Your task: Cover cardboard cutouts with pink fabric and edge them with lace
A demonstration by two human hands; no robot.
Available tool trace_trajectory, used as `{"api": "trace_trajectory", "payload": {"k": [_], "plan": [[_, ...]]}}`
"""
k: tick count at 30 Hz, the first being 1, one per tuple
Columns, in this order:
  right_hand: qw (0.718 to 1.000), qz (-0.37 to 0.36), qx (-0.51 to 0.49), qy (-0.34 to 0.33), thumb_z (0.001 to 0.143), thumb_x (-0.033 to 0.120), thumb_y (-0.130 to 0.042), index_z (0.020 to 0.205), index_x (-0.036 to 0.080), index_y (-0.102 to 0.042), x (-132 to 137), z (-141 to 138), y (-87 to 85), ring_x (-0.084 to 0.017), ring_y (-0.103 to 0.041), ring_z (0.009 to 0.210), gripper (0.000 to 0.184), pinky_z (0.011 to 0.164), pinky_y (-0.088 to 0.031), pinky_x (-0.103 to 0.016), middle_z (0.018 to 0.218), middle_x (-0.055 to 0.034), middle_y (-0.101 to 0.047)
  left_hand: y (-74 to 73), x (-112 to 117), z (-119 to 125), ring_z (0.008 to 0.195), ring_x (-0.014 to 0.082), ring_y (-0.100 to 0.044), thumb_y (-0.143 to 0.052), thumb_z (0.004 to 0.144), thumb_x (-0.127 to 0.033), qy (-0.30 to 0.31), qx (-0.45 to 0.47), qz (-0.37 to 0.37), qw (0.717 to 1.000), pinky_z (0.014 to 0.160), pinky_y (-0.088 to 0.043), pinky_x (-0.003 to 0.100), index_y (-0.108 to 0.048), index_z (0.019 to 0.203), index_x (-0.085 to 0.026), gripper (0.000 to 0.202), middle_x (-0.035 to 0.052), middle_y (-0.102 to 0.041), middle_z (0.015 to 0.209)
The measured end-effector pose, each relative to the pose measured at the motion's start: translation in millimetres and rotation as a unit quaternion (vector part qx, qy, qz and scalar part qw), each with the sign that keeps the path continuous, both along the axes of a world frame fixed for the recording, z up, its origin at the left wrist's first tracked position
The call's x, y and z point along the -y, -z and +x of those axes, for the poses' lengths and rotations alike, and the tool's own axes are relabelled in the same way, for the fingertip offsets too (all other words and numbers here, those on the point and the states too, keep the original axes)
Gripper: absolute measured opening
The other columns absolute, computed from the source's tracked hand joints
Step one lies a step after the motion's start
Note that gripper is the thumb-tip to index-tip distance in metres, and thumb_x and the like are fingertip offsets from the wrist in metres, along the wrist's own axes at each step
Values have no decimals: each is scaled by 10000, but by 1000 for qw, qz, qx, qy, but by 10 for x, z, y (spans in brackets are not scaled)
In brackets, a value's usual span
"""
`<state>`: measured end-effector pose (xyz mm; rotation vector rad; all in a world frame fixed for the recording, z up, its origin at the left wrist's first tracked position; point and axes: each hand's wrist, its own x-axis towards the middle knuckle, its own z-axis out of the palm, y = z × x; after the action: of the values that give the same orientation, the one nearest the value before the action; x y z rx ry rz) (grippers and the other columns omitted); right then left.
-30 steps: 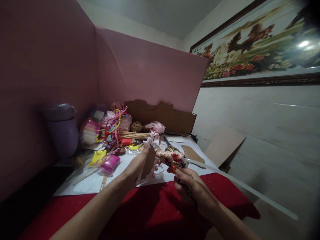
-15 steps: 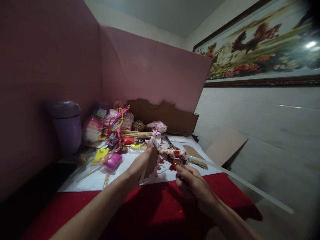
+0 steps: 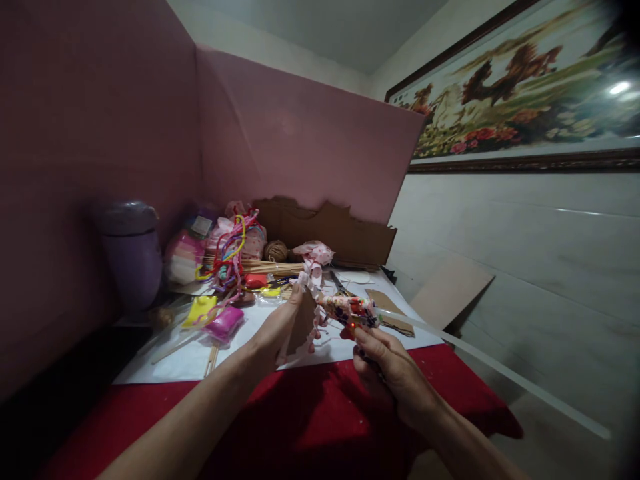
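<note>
My left hand (image 3: 284,327) grips a piece of brown cardboard (image 3: 301,328) with frilly pale pink trim along its edges, held tilted above the table. In my right hand (image 3: 387,360) is a flower-patterned glue gun (image 3: 353,311), fingers wrapped round its handle. A small red light glows on the gun. From its rear a long whitish glue stick (image 3: 500,368) reaches out to the right. The gun's front end is close to the trimmed edge of the cardboard; whether they touch I cannot tell.
Behind the hands lie scissors (image 3: 341,285), wooden sticks (image 3: 275,268), a ball of twine (image 3: 276,251) and colourful pipe cleaners (image 3: 233,250). Yellow (image 3: 200,311) and magenta packets (image 3: 226,324) sit left on white paper. A purple bin (image 3: 133,253) stands far left; cardboard scraps (image 3: 395,313) lie right.
Both hands keep nearly the same pose and hold the same things. The far end of the glue stick has shifted slightly right and down.
</note>
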<state>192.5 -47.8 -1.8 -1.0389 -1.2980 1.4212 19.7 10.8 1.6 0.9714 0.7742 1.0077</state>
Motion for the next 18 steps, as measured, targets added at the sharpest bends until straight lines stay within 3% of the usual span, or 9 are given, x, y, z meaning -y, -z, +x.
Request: {"api": "trace_trajectory", "payload": {"k": [6,12,16,18], "plan": [[1000,-1,-2,-8,819,515,-534,673,189,-406,2,-15,-14,-30,-256,354,380,347,-171,-158,451,87,-384,-19,14,-9,519,140,-563,-352,806,-646,-11,3,-17,1000,432,-458,254,-567,822,-142,548,45,-579,684],[1000,-9,-20,-4,800,517,-556,663,193,-394,23,6,-22,-31,-251,356,388,345,-153,-172,469,78,-383,-6,-3,-23,553,152,-573,-355,808,-643,11,28,-3,1000,446,-470,260,-567,923,-136,562,77,-614,735],[998,45,-31,19,801,522,-547,614,190,-382,62,83,-110,-41,-261,379,414,364,-169,-192,485,65,-365,-4,-24,-23,553,165,-578,-332,828,-622,10,22,-15,1000,422,-459,260,-563,950,-132,556,102,-632,745],[992,100,2,71,809,536,-520,598,195,-380,35,165,-172,-55,-281,394,425,380,-191,-204,489,60,-355,-18,-12,-27,550,161,-577,-349,829,-613,13,24,-14,1000,427,-461,256,-565,934,-137,533,99,-634,743]]}}
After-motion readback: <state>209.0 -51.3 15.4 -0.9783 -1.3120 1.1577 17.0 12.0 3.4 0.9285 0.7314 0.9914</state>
